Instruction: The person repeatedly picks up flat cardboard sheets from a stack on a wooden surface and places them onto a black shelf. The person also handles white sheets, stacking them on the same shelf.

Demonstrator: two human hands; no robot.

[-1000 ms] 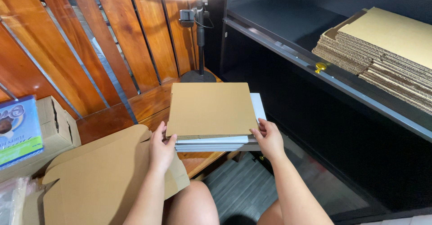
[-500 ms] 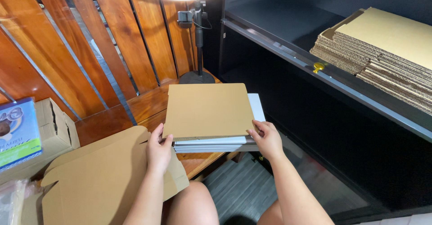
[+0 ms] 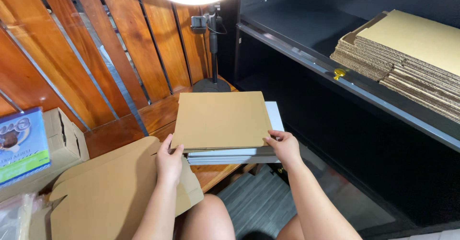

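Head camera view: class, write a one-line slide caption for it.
Both hands, left hand and right hand, grip the near corners of a flat cardboard sheet atop a white stack.

A flat brown cardboard sheet (image 3: 222,120) is held at its near corners: the left hand (image 3: 168,162) grips the near left corner, the right hand (image 3: 284,146) the near right. Directly beneath the sheet lies a white stack (image 3: 239,154). Behind the sheet a ring-light stand (image 3: 212,53) is seen; to its right, on a black shelf (image 3: 306,34), flattened cartons (image 3: 407,53) are piled.
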